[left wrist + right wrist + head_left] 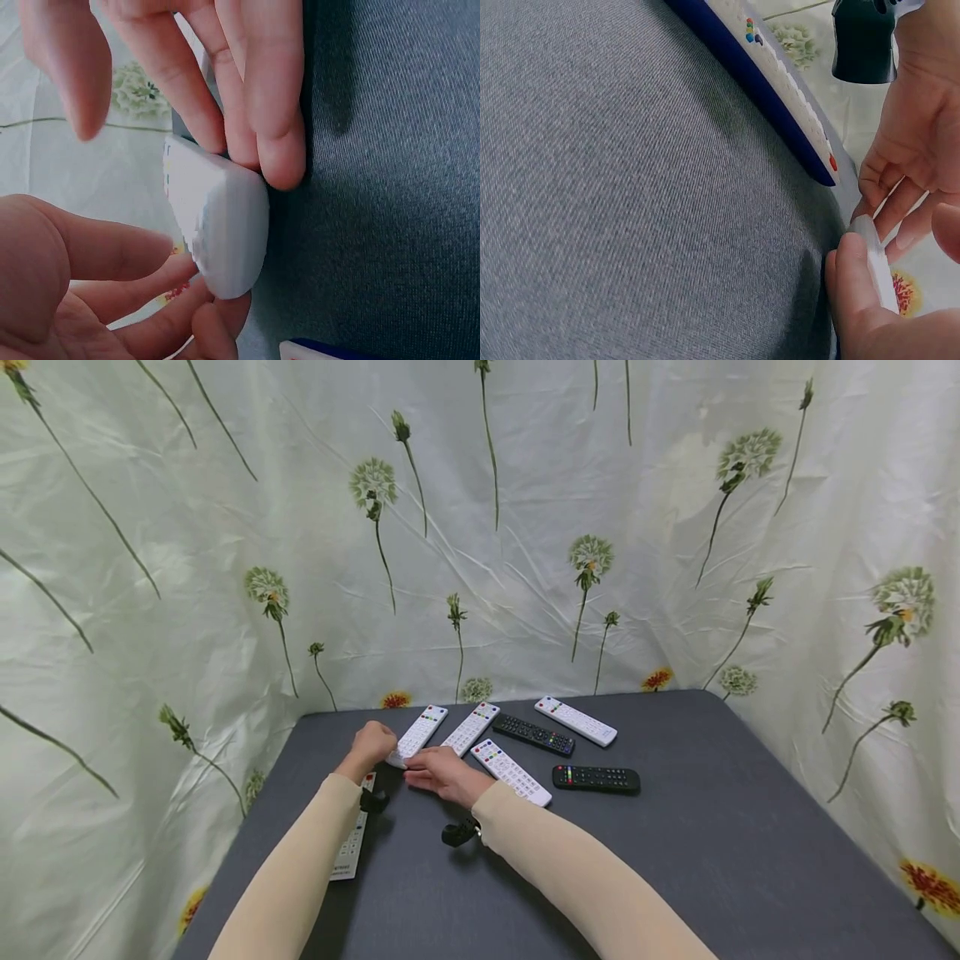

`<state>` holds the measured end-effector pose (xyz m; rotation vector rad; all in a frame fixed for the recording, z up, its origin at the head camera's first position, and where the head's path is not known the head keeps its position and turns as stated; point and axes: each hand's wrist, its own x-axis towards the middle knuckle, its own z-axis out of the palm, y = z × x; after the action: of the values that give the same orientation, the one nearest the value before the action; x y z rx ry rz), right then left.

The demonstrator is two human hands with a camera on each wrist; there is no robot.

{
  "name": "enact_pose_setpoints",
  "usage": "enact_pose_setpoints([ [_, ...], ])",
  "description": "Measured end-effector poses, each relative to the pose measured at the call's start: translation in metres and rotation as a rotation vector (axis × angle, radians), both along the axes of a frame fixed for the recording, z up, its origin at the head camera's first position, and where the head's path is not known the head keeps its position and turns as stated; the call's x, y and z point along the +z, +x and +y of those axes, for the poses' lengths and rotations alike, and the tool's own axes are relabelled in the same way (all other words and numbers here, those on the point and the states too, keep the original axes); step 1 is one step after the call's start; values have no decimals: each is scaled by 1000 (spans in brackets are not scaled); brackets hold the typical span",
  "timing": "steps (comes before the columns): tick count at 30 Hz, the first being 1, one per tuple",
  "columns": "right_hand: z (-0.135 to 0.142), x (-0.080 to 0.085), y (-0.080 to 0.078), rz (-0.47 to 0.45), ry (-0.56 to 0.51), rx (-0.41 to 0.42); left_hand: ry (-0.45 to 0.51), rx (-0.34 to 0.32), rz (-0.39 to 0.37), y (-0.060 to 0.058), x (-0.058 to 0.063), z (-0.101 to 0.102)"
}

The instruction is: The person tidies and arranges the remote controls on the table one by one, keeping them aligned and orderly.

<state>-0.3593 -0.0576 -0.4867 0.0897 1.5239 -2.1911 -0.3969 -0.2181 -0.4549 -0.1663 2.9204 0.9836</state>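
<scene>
A white remote control (pixel 420 732) with a button face lies near the far left corner of the dark table (pixel 450 893). My left hand (pixel 373 747) is at its left side. In the left wrist view, thumb and curled fingers hold that side of the remote control (pixel 236 225). My right hand (pixel 442 772) reaches in from the right. Its fairly straight fingers (pixel 274 112) touch the remote's right side near the rounded end, and its thumb stands away. The right wrist view has both hands on the remote control (pixel 881 270), largely covering it.
Under my left forearm lies a long remote with a blue underside (pixel 780 97). To the right are more white remotes (pixel 471 731) (pixel 512 772) (pixel 576 721) and two black remotes (pixel 534 734) (pixel 596 779). A flowered curtain (pixel 525 527) hangs behind the table.
</scene>
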Motion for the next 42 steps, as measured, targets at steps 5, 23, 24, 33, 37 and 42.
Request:
enact_pose_setpoints([
  [5,0,0,1,-8,-43,-49,11,-20,2,5,3,5],
  [23,12,4,-12,-4,-21,-110,314,15,-33,22,16,19],
  [24,13,3,-11,-10,-16,-104,321,21,-43,24,16,19],
  [33,22,2,-4,31,15,-37,463,23,-102,34,9,18],
  [37,24,5,-1,50,7,-20,519,14,-113,37,10,15],
  [42,28,12,5,54,-5,-7,572,-18,-130,40,14,14],
])
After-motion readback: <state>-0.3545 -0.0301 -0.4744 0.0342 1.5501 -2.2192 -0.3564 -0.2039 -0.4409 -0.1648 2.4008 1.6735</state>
